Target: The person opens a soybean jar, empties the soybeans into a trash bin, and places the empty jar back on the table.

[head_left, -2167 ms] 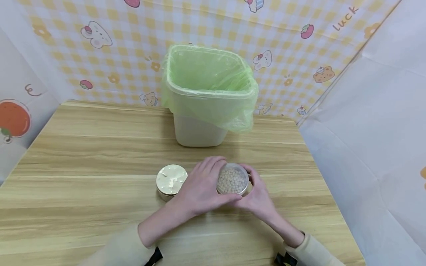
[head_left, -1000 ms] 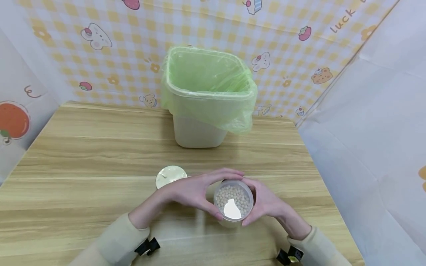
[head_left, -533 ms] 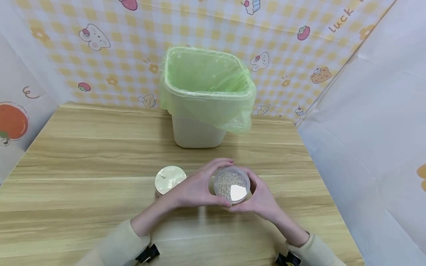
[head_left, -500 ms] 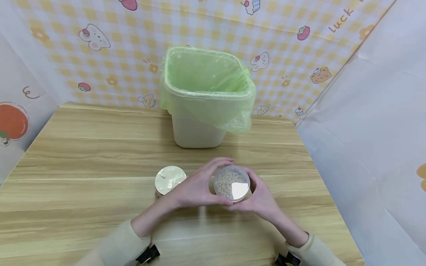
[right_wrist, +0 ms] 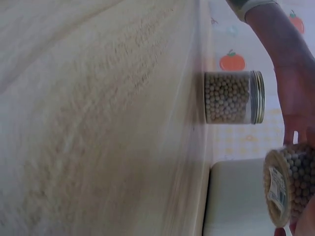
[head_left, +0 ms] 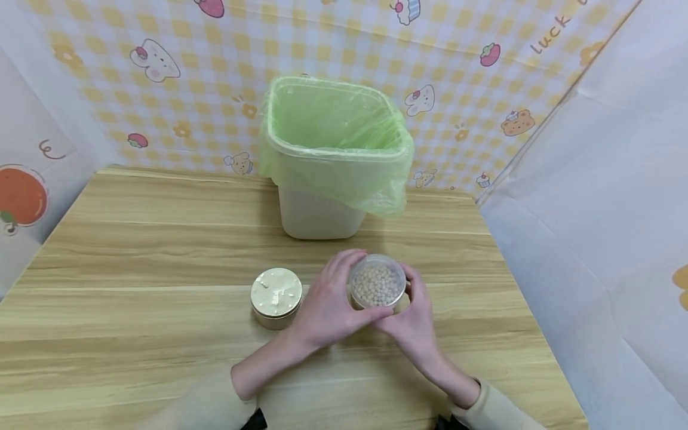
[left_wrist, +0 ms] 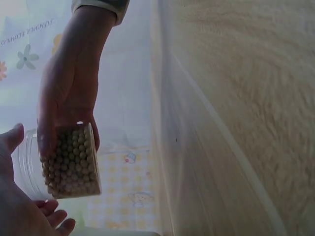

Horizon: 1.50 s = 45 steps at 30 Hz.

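Observation:
Both hands hold a clear plastic jar of small beige balls [head_left: 378, 285], raised off the table. My left hand [head_left: 329, 307] curls round the far-left side of its clear top, thumb along the near rim. My right hand [head_left: 415, 322] grips the jar's right side. In the left wrist view, the right hand [left_wrist: 74, 91] is round the body of the jar [left_wrist: 73, 164], and the left hand [left_wrist: 17, 199] is at the clear, ridged top end. A paper label [right_wrist: 277, 189] shows on the base in the right wrist view. Some fingers are hidden behind the jar.
A second jar with a gold lid [head_left: 276, 292] stands upright just left of my left hand, holding similar balls. Behind the hands is a white bin [head_left: 321, 212] lined with a green bag [head_left: 335, 149]. The wooden table [head_left: 145, 251] ends at the patterned back wall.
The held jar has moved away from me and tilted, and the bright reflection on its top is gone. My left hand has turned, its thumb now lying farther across the near rim.

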Tool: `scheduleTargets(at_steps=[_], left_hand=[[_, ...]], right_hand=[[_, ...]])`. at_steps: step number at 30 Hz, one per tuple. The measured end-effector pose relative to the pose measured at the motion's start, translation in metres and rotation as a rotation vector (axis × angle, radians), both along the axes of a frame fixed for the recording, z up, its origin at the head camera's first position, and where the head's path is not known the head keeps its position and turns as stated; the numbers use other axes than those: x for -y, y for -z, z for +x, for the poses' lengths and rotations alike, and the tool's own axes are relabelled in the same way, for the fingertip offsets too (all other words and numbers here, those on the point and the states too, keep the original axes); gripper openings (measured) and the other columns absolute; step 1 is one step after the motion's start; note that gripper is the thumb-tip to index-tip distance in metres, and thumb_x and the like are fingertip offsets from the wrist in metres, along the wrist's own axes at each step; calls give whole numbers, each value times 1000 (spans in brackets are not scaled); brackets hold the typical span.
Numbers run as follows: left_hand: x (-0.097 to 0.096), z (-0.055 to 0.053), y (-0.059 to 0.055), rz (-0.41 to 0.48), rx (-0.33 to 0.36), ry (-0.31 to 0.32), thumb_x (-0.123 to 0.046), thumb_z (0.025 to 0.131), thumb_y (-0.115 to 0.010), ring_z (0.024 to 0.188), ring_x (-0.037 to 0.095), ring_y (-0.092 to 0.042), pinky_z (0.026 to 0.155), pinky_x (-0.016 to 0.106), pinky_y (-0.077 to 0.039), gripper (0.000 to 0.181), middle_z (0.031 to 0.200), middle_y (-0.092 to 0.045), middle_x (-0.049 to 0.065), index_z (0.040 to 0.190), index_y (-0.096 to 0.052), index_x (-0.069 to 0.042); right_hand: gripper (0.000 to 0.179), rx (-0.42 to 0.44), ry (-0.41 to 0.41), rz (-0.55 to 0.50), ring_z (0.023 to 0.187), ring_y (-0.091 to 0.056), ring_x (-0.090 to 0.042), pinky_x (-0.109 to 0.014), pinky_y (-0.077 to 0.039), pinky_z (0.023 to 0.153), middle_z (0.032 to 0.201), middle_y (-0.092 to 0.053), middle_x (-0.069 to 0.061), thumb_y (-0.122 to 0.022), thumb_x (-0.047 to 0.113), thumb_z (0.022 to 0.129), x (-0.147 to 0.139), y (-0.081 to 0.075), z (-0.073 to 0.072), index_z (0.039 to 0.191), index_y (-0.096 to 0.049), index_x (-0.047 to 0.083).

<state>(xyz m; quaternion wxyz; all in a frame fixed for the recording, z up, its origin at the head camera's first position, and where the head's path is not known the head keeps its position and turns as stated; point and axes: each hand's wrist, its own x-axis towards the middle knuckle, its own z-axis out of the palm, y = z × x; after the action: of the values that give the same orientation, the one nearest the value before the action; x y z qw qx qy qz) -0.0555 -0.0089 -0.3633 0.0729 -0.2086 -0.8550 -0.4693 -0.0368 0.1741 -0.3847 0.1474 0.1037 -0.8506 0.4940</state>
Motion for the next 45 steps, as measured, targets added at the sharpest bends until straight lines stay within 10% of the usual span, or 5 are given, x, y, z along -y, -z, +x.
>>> scheduleTargets(at_steps=[10, 18, 32, 37, 45], left_hand=[[-9, 4, -1, 3, -26, -66, -60, 72, -87, 132, 23, -54, 106, 47, -51, 100, 147, -51, 5, 146, -45, -7], [25, -16, -16, 75, 262, 277, -42, 81, -86, 149, 30, -41, 115, 60, -41, 101, 168, -28, -6, 162, -28, -30], [42, -35, -13, 116, 322, 801, -54, 79, -85, 158, 12, -23, 126, 55, -23, 91, 167, -34, -11, 155, -42, -30], [39, -30, -14, 114, 295, 754, -22, 77, -90, 155, 14, -31, 124, 54, -28, 85, 165, -35, -13, 150, -47, -31], [28, -19, -10, 91, 116, 453, -34, 75, -91, 153, 20, -35, 120, 62, -33, 87, 162, -40, -8, 150, -49, -26]], right_hand=[[88, -15, 17, -71, 124, -53, -10, -24, -44, 103, 137, -57, -7, -92, 1, 64, 3, -1, 1, 141, -50, 7], [90, 225, -312, -240, 124, -59, -11, -19, -49, 103, 139, -58, -9, -91, -4, 66, -24, -13, -11, 145, -50, 5], [93, 360, -825, -253, 122, -61, -12, -28, -48, 108, 136, -65, 5, -90, -4, 61, -43, -13, -20, 144, -48, -5], [94, 375, -831, -277, 123, -60, -13, -30, -48, 108, 138, -64, 4, -88, -6, 62, -43, -13, -20, 146, -46, -5], [94, 293, -651, -293, 122, -60, -11, -26, -50, 104, 138, -62, 2, -89, -7, 64, -38, -11, -17, 147, -45, -2]])
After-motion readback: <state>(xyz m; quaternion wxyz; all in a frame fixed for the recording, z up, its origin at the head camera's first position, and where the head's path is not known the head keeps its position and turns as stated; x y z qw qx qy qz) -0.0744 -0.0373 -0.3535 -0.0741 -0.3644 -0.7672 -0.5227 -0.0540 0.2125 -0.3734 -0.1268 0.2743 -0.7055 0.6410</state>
